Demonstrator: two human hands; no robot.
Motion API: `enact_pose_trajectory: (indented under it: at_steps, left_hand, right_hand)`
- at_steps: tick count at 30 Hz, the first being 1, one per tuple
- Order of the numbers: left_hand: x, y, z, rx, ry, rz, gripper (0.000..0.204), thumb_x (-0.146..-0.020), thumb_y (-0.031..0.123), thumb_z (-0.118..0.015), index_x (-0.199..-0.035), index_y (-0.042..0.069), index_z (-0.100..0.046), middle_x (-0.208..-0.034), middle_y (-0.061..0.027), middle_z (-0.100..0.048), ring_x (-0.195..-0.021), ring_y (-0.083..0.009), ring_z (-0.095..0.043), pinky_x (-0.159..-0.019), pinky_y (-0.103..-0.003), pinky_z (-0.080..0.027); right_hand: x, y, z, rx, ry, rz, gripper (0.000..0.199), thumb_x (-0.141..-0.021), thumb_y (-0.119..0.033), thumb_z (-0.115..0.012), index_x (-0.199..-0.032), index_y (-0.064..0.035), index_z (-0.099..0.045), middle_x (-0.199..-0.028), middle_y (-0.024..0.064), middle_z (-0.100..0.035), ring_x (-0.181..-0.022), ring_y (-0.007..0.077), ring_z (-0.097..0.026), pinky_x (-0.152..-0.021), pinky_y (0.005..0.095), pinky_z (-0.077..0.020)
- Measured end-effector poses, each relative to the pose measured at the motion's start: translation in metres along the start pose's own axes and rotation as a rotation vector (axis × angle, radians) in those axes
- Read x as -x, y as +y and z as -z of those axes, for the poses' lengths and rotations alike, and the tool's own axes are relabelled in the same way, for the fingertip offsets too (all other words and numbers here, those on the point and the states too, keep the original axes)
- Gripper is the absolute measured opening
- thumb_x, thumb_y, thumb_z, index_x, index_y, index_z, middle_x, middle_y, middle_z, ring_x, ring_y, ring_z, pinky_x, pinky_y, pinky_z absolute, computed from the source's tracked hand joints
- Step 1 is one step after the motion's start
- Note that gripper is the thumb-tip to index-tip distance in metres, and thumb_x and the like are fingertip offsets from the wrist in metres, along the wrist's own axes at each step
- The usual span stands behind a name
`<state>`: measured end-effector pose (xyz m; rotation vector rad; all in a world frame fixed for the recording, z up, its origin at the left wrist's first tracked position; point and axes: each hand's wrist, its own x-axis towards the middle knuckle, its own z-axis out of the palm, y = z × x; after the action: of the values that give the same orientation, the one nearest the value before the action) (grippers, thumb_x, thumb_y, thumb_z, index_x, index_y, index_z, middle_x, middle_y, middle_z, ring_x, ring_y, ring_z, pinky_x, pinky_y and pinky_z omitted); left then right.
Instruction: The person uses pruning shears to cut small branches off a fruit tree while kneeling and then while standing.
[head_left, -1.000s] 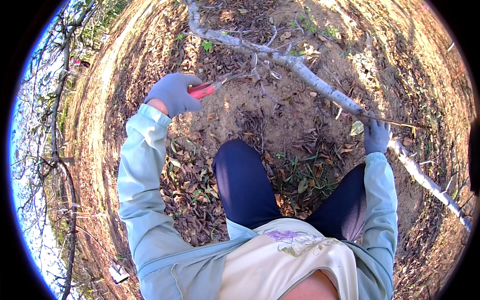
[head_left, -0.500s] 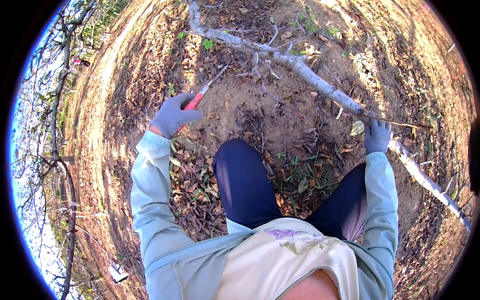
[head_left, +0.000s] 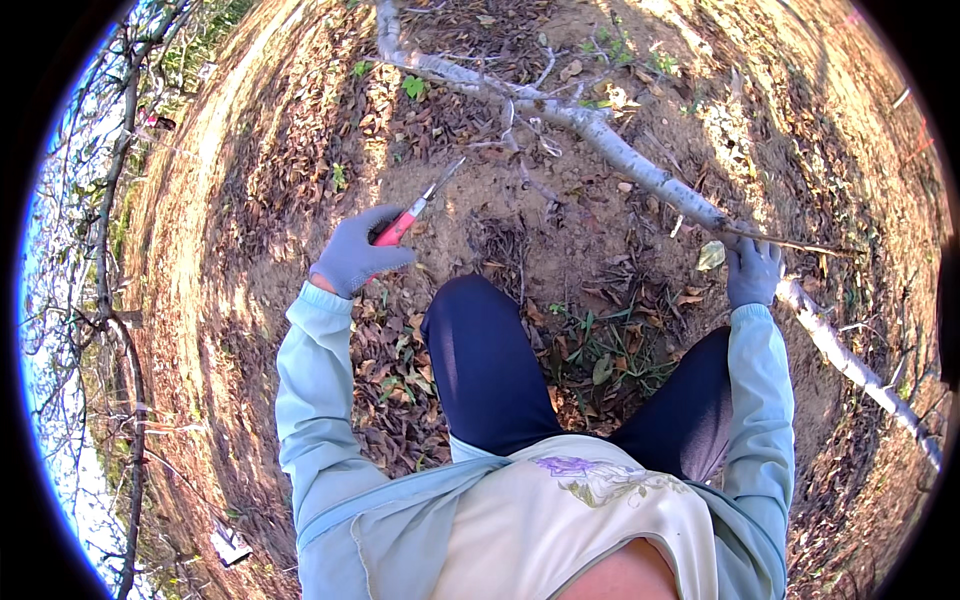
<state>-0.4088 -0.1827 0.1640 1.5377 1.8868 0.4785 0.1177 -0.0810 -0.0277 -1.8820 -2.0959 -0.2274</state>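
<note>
Left hand [head_left: 352, 258] is drawing the red-handled pruning shears [head_left: 412, 214] back from the pale fallen branch [head_left: 640, 172] lying across the dirt, grip closed on them, right hand [head_left: 752, 272] gripping a twig [head_left: 790, 243]; likely repositioning, next cut needing blades realigned.

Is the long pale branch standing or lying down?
Lying down: the branch stretches across bare dirt and dry leaves, the right hand gripping it.

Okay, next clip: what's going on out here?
A person in grey gloves crouches on leaf-strewn ground beside a fallen pale branch. The left hand holds red-handled pruning shears, blades pointing toward the branch but clear of it. The right hand rests on the branch next to a thin side twig.
</note>
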Motion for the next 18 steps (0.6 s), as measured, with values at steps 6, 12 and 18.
enact_pose_trajectory:
  at_steps: [6, 12, 18]
  left_hand:
    - [-0.003, 0.007, 0.006, -0.067, 0.051, -0.026, 0.069, -0.063, 0.026, -0.081, -0.123, 0.001, -0.058, -0.104, -0.0102, -0.067, -0.091, -0.0147, -0.063, -0.083, -0.029, -0.05]
    - [-0.013, 0.003, 0.002, -0.2, 0.188, -0.088, 0.066, -0.06, 0.029, -0.08, -0.119, 0.004, -0.062, -0.104, -0.0132, -0.068, -0.091, -0.02, -0.066, -0.083, -0.031, -0.051]
    - [-0.015, 0.006, -0.002, -0.272, 0.282, -0.02, 0.061, -0.06, 0.029, -0.079, -0.114, 0.004, -0.064, -0.096, -0.0119, -0.069, -0.086, -0.0216, -0.068, -0.082, -0.032, -0.052]
  right_hand:
    - [0.0, -0.004, 0.005, -0.006, 0.019, 0.005, 0.044, -0.081, -0.022, -0.066, -0.124, -0.0205, -0.058, -0.124, 0.0034, -0.057, -0.113, 0.0311, -0.051, -0.094, 0.0468, -0.0415]
    - [0.001, -0.007, 0.007, -0.017, 0.032, -0.004, 0.043, -0.08, -0.021, -0.066, -0.123, -0.0204, -0.059, -0.123, 0.0035, -0.058, -0.114, 0.0306, -0.051, -0.095, 0.0471, -0.0413]
    - [0.001, -0.006, 0.006, -0.024, 0.056, 0.006, 0.043, -0.08, -0.02, -0.066, -0.122, -0.0201, -0.059, -0.122, 0.004, -0.058, -0.113, 0.0307, -0.052, -0.095, 0.0477, -0.041]
